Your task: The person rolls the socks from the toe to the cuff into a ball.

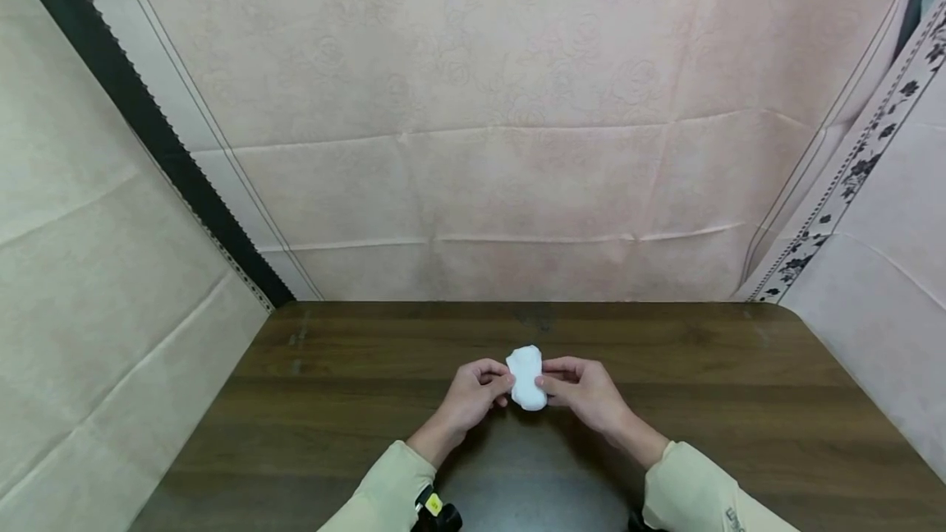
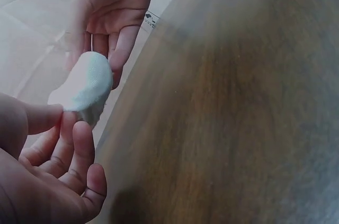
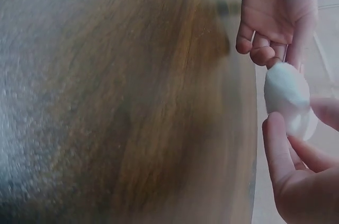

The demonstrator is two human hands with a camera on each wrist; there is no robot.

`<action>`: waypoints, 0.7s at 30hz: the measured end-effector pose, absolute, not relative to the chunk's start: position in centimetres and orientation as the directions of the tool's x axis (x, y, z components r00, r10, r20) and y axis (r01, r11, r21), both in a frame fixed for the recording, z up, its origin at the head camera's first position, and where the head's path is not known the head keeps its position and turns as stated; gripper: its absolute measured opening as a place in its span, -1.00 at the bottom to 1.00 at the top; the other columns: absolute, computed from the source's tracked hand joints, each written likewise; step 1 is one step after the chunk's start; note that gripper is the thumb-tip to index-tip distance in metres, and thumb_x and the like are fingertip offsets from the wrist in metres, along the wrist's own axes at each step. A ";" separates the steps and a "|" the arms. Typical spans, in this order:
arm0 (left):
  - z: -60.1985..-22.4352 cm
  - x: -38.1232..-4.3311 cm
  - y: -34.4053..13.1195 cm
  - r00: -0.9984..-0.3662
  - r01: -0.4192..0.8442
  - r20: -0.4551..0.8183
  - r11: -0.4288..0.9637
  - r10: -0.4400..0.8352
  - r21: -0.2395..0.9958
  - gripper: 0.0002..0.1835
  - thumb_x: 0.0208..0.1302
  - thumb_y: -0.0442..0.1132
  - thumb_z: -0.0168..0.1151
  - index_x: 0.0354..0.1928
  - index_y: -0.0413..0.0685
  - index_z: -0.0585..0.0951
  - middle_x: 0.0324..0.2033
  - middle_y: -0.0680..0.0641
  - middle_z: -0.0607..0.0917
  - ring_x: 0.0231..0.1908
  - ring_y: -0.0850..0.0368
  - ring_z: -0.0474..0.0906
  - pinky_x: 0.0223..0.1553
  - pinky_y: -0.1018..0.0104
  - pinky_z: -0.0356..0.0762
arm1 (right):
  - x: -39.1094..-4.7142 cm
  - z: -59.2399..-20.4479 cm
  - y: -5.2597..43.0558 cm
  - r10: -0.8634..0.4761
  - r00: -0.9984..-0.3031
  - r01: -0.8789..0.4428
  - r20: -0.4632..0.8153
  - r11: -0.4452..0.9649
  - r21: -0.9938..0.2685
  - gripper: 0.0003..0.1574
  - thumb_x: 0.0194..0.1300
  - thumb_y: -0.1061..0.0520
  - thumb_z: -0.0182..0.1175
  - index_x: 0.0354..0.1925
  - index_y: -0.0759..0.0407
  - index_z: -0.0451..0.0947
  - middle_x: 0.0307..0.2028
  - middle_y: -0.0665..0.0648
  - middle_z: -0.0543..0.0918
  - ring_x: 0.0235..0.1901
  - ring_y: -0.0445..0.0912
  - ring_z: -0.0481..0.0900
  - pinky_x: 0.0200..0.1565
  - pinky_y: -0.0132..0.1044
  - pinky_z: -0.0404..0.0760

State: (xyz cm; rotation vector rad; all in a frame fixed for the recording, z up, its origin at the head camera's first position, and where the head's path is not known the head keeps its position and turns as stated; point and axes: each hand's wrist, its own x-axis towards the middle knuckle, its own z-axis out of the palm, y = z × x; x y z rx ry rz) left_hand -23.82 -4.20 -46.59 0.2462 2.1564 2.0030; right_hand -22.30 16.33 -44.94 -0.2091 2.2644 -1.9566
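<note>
A small white bundle of knit fabric (image 1: pixel 526 378), rounded and slightly narrowed at its middle, is held up over the wooden table between both hands. On its left side my left hand (image 1: pixel 473 392) pinches the edge between thumb and fingers. My right hand (image 1: pixel 590 391) grips the opposite edge the same way. Seen from the left wrist, the bundle (image 2: pixel 87 83) shows a fine ribbed weave and a bulging rounded end. The right wrist view has the bundle (image 3: pixel 288 97) with the right thumb and fingers around its near end.
The dark wooden table (image 1: pixel 355 433) spreads beneath both hands, its far corners rounded. Pale creased cloth (image 1: pixel 473 187) hangs behind it, with further cloth sheets on the left and right. A dark band (image 1: pixel 163 138) runs down the left cloth, a floral border (image 1: pixel 850 179) down the right.
</note>
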 end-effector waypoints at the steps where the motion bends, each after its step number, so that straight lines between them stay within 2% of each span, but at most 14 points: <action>1: -46.6 -23.8 -4.2 -0.968 -0.006 -0.025 0.076 0.248 0.997 -0.82 0.39 -0.32 0.27 -0.15 -0.36 0.63 -0.43 -0.03 0.66 -0.50 0.15 0.54 -0.36 0.24 0.53 | -22.3 -45.0 16.3 -0.202 -0.979 -0.012 -0.017 0.140 -0.990 -0.54 0.34 0.25 0.32 0.09 0.54 0.53 -0.08 0.35 0.68 -0.15 0.04 0.70 -0.14 -0.06 0.69; 12: -47.1 -24.2 -4.4 -0.964 -0.026 -0.052 0.099 0.261 0.995 -0.83 0.38 -0.35 0.26 -0.12 -0.38 0.64 -0.42 -0.05 0.69 -0.49 0.15 0.59 -0.37 0.27 0.55 | -22.6 -45.9 16.2 -0.180 -0.984 -0.023 -0.019 0.225 -0.974 -0.63 0.28 0.30 0.36 0.01 0.48 0.60 -0.14 0.28 0.71 -0.21 -0.02 0.68 -0.19 -0.23 0.69; 21: -46.6 -23.9 -4.9 -0.954 -0.068 -0.097 0.111 0.284 0.991 -0.82 0.37 -0.33 0.28 -0.09 -0.31 0.60 -0.38 -0.08 0.70 -0.44 0.12 0.62 -0.32 0.25 0.56 | -22.2 -46.2 16.2 -0.137 -0.990 -0.016 -0.029 0.318 -0.948 -0.64 0.26 0.27 0.39 0.00 0.41 0.63 -0.15 0.22 0.73 -0.22 -0.03 0.66 -0.22 -0.24 0.66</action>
